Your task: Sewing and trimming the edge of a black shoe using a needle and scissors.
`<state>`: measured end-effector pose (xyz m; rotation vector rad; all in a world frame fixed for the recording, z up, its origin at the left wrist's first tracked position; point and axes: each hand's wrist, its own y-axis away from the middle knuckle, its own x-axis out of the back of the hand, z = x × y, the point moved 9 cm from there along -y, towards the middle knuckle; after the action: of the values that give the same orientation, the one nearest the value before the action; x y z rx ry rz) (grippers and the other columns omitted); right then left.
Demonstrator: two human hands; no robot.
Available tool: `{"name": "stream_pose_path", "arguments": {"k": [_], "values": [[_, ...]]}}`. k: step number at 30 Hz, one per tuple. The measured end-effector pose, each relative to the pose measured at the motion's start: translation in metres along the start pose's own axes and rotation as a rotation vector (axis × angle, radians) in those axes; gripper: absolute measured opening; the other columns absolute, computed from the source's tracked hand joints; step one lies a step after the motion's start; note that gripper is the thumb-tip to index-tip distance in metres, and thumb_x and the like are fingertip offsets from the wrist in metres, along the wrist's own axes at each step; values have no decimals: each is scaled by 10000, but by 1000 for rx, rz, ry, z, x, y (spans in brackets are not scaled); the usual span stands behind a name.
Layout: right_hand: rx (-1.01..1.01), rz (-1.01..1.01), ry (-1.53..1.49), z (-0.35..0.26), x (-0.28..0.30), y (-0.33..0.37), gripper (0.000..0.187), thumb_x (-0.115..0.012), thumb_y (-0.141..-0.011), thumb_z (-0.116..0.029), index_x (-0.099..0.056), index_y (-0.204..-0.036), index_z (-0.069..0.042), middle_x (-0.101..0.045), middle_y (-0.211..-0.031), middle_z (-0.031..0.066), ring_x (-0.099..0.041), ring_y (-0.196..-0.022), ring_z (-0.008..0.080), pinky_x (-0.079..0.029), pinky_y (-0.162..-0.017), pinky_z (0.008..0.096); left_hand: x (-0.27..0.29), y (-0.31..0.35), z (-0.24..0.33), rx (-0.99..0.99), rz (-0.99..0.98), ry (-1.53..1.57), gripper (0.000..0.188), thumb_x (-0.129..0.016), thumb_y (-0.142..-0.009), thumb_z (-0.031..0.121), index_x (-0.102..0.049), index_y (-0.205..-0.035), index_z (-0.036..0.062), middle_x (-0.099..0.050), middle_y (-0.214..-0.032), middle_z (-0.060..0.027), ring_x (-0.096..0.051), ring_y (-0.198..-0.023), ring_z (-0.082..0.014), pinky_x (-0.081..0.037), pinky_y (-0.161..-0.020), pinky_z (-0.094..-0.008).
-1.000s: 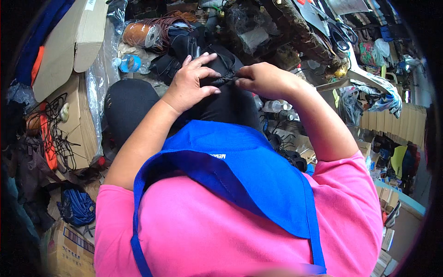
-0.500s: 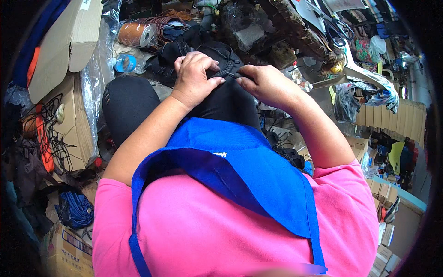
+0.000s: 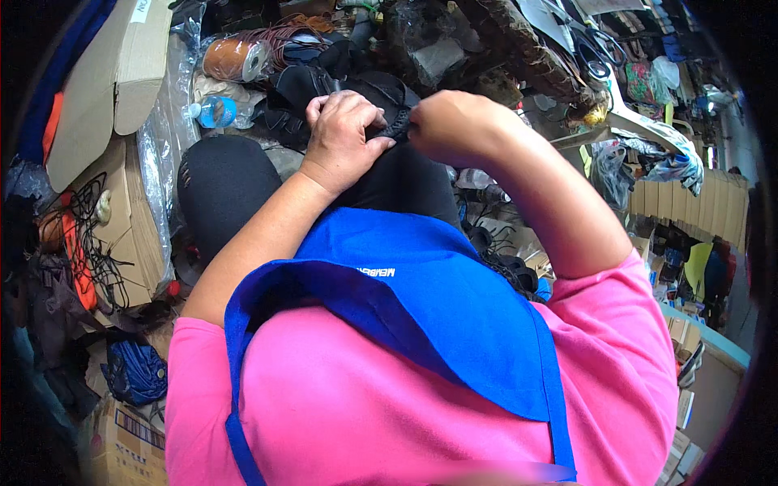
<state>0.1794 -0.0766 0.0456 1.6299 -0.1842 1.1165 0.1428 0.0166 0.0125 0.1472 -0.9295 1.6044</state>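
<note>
Over my knees lies a black piece of leather or cloth goods (image 3: 381, 87) with a ridged, stitched-looking edge; its exact kind is unclear. My left hand (image 3: 344, 134) is closed on its near edge, thumb and fingers bent around the material. Just right of it, my right hand (image 3: 455, 128) is a fist with its back to me, beside the ridged edge. Its fingertips are hidden, and I cannot make out what they hold. A blue apron (image 3: 389, 243) covers my lap below the hands.
A spool of orange cord (image 3: 237, 60) and a small bottle with a blue label (image 3: 215, 112) sit beyond my left knee. Open cardboard (image 3: 101, 97) stands at the left. Scissors (image 3: 598, 57) and a white curved stand (image 3: 640, 121) are at the right.
My right hand has turned over and lifted slightly, its elbow swinging outward; the thin dark thing at its fingertips is now hidden. My left hand keeps its hold on the black material.
</note>
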Motion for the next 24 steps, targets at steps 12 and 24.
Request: {"name": "stream_pose_path", "arguments": {"k": [12,24], "values": [[251,-112,27,-12,-27,-46,359,-480,-842,-270,-609,-1053,-9,-658,-897,215,-638,-876,367,-495,-787,448,3,11,-9,-94,-60,-38,204,-765,-613,150,-666,-789,123,-600,-901,-16,-557,-978,-224,-345,-913,-430],[155,249,-500,15,-43,27,352,-554,-897,-299,-503,-1079,-2,-621,-927,238,-615,-901,355,-460,-769,446,6,25,1,-173,-31,-284,220,-688,-776,226,-670,-978,142,-640,-1027,-32,-567,-1070,-246,-366,-970,-502]]}}
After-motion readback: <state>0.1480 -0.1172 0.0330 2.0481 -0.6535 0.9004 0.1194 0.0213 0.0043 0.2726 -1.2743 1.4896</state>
